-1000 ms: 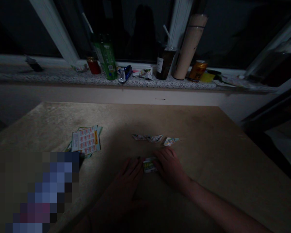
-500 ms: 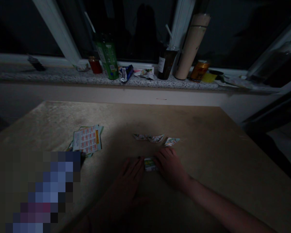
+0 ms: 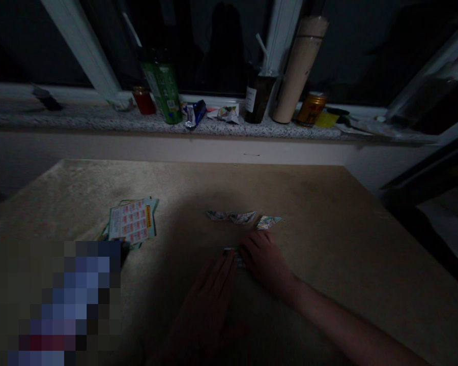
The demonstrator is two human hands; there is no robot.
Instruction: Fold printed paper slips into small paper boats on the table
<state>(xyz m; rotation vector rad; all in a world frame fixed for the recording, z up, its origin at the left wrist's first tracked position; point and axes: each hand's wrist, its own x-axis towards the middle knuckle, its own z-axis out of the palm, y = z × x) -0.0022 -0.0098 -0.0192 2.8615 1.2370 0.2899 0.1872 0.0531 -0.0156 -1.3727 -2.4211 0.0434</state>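
My left hand (image 3: 213, 284) lies flat, fingers stretched out, over a small folded printed paper (image 3: 236, 255) on the table (image 3: 328, 244). My right hand (image 3: 265, 262) rests beside it with curled fingers pressing the paper's right edge. Only a sliver of the paper shows between the two hands. Just beyond my fingers lie three folded paper pieces (image 3: 244, 218) in a row.
A stack of printed sheets (image 3: 132, 223) lies at the left of the table, next to a blurred patch. The granite windowsill (image 3: 80, 119) behind holds a green bottle (image 3: 162, 84), a red jar (image 3: 143, 99), a dark bottle (image 3: 257, 96), a tall beige tube (image 3: 299, 68), a gold can (image 3: 310, 108) and wrappers.
My left hand slid right and forward over the folded paper, covering most of it. My right hand stayed put at the paper's right edge.
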